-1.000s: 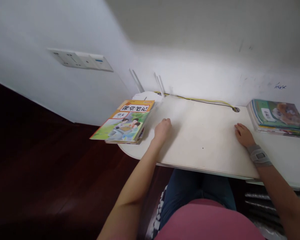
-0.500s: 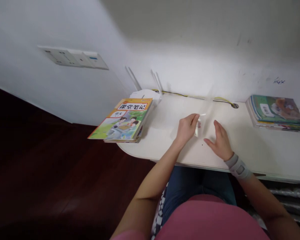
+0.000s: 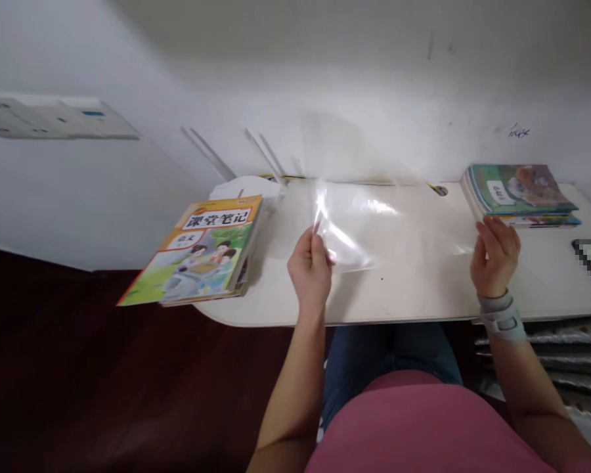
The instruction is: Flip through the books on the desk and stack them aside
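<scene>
"Where's the clear plastic sheet [image 3: 347, 242]?"
"Over the tabletop [image 3: 423, 295], running left to right. The left hand [image 3: 311, 268] pinches its left edge; the right hand [image 3: 495, 259] curls near its opposite side, grip unclear."

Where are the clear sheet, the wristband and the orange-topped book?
Clear sheet [image 3: 381, 207], head view: shiny patch near its middle.
Wristband [image 3: 503, 318], head view: middle of the band.
Orange-topped book [image 3: 199, 249], head view: middle of its cover.
</scene>
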A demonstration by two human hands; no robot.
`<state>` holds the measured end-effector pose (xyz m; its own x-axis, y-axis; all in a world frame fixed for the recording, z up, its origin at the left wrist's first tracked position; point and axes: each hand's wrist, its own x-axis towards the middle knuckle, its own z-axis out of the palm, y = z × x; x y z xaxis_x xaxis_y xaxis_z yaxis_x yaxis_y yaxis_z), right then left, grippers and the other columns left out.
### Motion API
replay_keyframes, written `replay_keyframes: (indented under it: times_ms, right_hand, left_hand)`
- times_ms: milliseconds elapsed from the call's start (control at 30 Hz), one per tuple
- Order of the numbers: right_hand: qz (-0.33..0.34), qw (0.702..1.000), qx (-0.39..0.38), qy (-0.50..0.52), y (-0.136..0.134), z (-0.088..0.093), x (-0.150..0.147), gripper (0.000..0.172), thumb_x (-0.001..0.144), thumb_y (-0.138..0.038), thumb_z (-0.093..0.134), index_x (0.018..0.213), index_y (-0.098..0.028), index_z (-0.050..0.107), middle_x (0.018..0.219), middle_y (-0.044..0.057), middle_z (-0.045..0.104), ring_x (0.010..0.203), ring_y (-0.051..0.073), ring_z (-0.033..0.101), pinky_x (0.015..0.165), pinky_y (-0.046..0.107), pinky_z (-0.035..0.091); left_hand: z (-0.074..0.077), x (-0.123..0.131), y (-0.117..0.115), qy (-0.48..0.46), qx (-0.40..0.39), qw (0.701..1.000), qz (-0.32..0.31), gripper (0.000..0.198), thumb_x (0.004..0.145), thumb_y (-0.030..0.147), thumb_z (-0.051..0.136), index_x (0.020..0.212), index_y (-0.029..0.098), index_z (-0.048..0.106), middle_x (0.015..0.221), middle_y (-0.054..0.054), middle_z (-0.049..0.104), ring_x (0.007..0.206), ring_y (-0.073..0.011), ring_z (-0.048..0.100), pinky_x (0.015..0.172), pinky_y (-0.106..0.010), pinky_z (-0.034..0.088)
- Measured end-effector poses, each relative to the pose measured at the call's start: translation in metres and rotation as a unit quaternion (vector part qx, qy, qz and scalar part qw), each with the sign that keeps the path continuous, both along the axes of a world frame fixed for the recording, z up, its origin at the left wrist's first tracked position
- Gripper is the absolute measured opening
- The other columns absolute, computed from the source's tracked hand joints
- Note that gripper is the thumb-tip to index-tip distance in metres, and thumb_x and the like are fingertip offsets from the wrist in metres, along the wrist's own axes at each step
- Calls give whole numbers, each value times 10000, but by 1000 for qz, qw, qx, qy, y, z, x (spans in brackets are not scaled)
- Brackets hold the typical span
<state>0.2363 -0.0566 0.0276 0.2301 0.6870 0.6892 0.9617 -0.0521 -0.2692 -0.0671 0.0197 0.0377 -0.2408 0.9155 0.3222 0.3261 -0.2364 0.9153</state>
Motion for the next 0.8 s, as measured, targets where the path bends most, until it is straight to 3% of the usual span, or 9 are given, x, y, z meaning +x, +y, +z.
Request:
replay_keyframes:
  times_ms: [100,167,267,367,500,633,800]
  right_hand:
    - [19,996,-63,-59,-23,-15,19,413,933,-210,394,1308,-245,565,1340,118,584,1346,317,440,1108,594,286]
    - [55,987,-116,-99,-35,-33,25,390,919,-182,426,1260,-261,599,1336,92,602,1332,278,465,1119,537,302]
    - [95,966,-194,-139,-46,-61,29,357,925,-166,410,1190,-240,639,1318,94,621,1299,266,502,1103,512,331]
    - [112,953,-244,-138,-50,-76,30,351,952,-263,405,1215,-190,624,1338,137,599,1269,289,526,1052,500,387]
    - [125,950,-254,-134,-51,-78,31,445,931,-449,469,1243,-162,604,1363,171,567,1267,321,513,1023,487,414]
    - [121,954,-237,-134,-50,-78,31,395,935,-436,474,1203,-191,628,1323,154,594,1238,307,530,1003,471,440]
    - [109,980,-153,-67,-49,-82,34,390,919,-410,518,1227,-186,601,1313,172,585,1213,305,547,975,495,473]
  left_hand:
    - [-27,-22,2,150,-96,984,10,390,941,360,418,1212,174,630,577,16,572,583,-146,586,640,-281,488]
    - [-39,-28,-2,283,-150,947,11,380,939,342,413,1201,188,641,763,-52,680,762,-203,645,717,-325,492]
    - [-49,-28,-8,442,-187,877,-18,385,953,318,363,1196,217,645,1003,-110,690,945,-256,641,763,-347,485]
    - [-53,-24,-8,514,-180,838,-26,424,958,302,340,1275,183,595,1020,-142,663,969,-274,629,790,-363,482]
    - [-57,-23,-4,523,-160,837,-5,482,940,288,389,1387,141,497,1075,-171,628,1000,-296,608,821,-389,484]
    - [-58,-29,-2,490,-133,861,-8,453,943,262,379,1358,162,532,1102,-155,609,997,-265,606,861,-371,488]
    - [-40,-52,13,464,-82,882,13,429,952,299,381,1314,155,561,1206,-167,593,1115,-270,557,959,-402,457]
